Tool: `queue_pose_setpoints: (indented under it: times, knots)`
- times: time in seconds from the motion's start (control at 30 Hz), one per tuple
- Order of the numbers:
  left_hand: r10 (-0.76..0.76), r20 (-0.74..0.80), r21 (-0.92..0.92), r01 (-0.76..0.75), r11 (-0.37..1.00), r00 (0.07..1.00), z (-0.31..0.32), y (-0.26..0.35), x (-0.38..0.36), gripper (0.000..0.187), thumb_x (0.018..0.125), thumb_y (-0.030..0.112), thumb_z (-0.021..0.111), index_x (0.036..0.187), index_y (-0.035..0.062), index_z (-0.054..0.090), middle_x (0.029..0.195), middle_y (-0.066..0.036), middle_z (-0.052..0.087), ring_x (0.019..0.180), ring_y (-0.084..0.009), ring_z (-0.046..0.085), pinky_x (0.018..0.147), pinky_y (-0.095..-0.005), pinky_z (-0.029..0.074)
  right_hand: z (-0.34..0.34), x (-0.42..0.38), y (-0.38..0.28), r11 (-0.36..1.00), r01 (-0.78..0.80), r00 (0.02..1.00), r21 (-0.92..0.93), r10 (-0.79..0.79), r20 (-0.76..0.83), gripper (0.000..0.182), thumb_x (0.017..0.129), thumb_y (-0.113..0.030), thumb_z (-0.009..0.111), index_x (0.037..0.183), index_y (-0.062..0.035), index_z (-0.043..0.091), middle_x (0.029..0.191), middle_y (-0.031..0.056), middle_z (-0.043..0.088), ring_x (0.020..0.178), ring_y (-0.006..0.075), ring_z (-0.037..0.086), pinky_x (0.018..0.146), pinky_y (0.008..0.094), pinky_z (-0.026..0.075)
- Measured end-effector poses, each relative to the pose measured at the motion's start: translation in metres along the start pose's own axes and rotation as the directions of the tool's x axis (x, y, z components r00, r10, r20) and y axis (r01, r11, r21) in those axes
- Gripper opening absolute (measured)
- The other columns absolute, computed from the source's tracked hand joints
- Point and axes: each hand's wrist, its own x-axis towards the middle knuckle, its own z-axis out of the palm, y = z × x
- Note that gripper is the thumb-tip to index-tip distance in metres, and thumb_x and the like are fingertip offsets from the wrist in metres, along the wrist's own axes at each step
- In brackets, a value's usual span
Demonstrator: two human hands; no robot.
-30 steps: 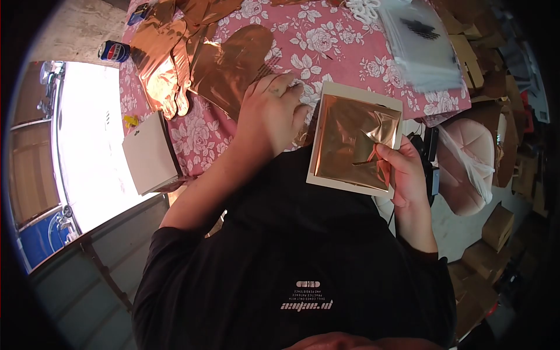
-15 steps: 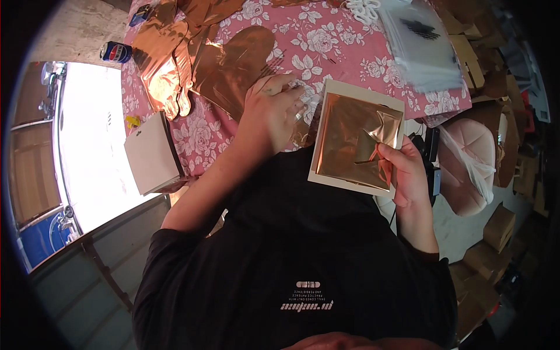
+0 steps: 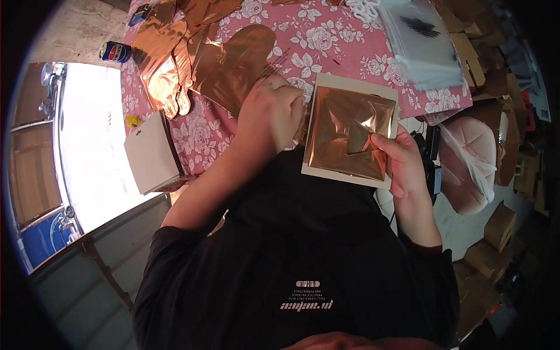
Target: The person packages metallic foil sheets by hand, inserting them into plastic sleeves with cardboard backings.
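Note:
My right hand (image 3: 407, 162) grips a cream card (image 3: 350, 82) by its right edge, with the thumb pressed on the folded copper-coloured foil balloon (image 3: 335, 125) lying over it. The foil is creased and shiny, and it leaves a pale border of card showing. Left of the card, my left hand (image 3: 271, 111) is closed with curled fingers, slightly blurred. Whatever its fingers hold, if anything, is hidden. Beyond that hand, a flat copper foil balloon (image 3: 233, 64) with a rounded end lies on the flowered pink tablecloth (image 3: 321, 38).
More crumpled copper foil (image 3: 166, 64) lies at the table's far left. A blue can (image 3: 115, 52) stands near it, and a pale box (image 3: 153, 153) sits at the left edge. Clear plastic bags (image 3: 423, 52) lie far right. A cushioned chair (image 3: 466, 166) and cardboard boxes (image 3: 490, 251) stand to the right.
My right hand has brought the card and foil slightly left and up. My left hand's fingers, spread before, have curled closed.

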Motion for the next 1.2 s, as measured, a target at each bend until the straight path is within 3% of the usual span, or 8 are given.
queue_pose_setpoints:
  times: [0.1,0.27,0.4,0.47,0.6,0.83,0.9,1.2]
  knots:
    - [-0.034,-0.076,-0.198,0.018,0.98,0.997,0.006,-0.001,-0.003,0.01,0.086,0.003,0.069,0.091,-0.0026,0.075,0.089,-0.02,0.07,0.087,-0.0401,0.069,0.079,-0.0469,0.056,0.002,0.004,0.0,0.999,-0.04,0.999,0.014,0.04,0.001,0.023,0.099,-0.002,0.069,0.121,-0.0063,0.069,0.098,0.0023,0.075,0.072,0.0033,0.064,0.058,0.0175,0.046]
    - [-0.047,-0.024,-0.161,0.043,0.986,0.999,-0.006,0.001,-0.004,0.014,0.085,0.001,0.068,0.096,-0.0045,0.075,0.091,-0.021,0.071,0.086,-0.0413,0.07,0.078,-0.0475,0.057,0.003,0.004,-0.001,1.0,0.005,0.997,0.0,-0.005,-0.076,0.022,0.098,-0.002,0.07,0.12,-0.0065,0.068,0.096,0.003,0.075,0.069,0.0031,0.062,0.06,0.0174,0.049]
    - [-0.014,0.023,-0.137,0.017,0.99,1.0,-0.008,-0.002,-0.002,0.019,0.084,0.001,0.069,0.1,-0.0042,0.076,0.091,-0.022,0.07,0.085,-0.041,0.07,0.078,-0.0469,0.057,-0.003,0.006,-0.012,0.999,-0.028,0.999,-0.04,0.027,-0.019,0.023,0.099,-0.004,0.069,0.122,-0.0065,0.067,0.094,0.0041,0.074,0.067,0.0033,0.061,0.059,0.018,0.049]
    - [-0.002,0.016,-0.155,0.004,0.988,1.0,-0.008,-0.001,-0.002,0.02,0.084,0.001,0.069,0.101,-0.0042,0.076,0.091,-0.022,0.07,0.085,-0.0409,0.07,0.077,-0.0467,0.057,-0.001,0.005,-0.025,0.987,-0.157,0.987,-0.044,0.157,0.008,0.024,0.1,-0.005,0.068,0.123,-0.0065,0.066,0.092,0.0048,0.073,0.065,0.003,0.059,0.057,0.0185,0.046]
    - [0.013,0.064,-0.197,0.0,0.98,0.998,-0.007,-0.005,-0.002,0.023,0.084,0.002,0.07,0.105,-0.0038,0.076,0.09,-0.022,0.071,0.083,-0.04,0.071,0.075,-0.0458,0.057,-0.005,0.013,-0.026,0.991,-0.126,0.987,-0.038,0.129,0.092,0.024,0.1,-0.006,0.067,0.124,-0.0064,0.065,0.091,0.0054,0.073,0.064,0.0033,0.059,0.056,0.0189,0.045]
    - [0.018,0.001,-0.217,-0.017,0.976,1.0,-0.004,-0.002,-0.001,0.025,0.082,0.002,0.074,0.106,-0.0052,0.075,0.09,-0.021,0.072,0.078,-0.0377,0.071,0.073,-0.0437,0.058,0.002,0.017,-0.019,0.996,-0.008,1.0,-0.086,0.007,-0.015,0.029,0.099,-0.001,0.066,0.128,-0.006,0.066,0.099,0.0026,0.073,0.076,0.0045,0.063,0.064,0.0189,0.049]
    - [0.02,0.044,-0.17,-0.012,0.985,0.999,-0.003,-0.003,-0.003,0.028,0.087,0.001,0.077,0.115,-0.0037,0.075,0.09,-0.015,0.075,0.076,-0.021,0.072,0.072,-0.0318,0.058,-0.002,0.019,-0.014,0.998,-0.019,0.999,-0.061,0.017,-0.027,0.03,0.099,-0.001,0.066,0.129,-0.0061,0.066,0.1,0.0019,0.073,0.078,0.0047,0.064,0.067,0.0193,0.05]
    - [-0.108,0.104,-0.34,0.137,0.93,0.989,0.001,0.001,-0.01,0.028,0.091,0.002,0.079,0.118,-0.004,0.074,0.093,-0.011,0.075,0.078,-0.0123,0.071,0.072,-0.0283,0.058,0.024,0.013,0.002,0.988,0.118,0.991,0.101,-0.111,-0.073,0.033,0.1,0.004,0.066,0.131,-0.0072,0.066,0.103,0.0018,0.074,0.083,0.0068,0.068,0.072,0.021,0.055]
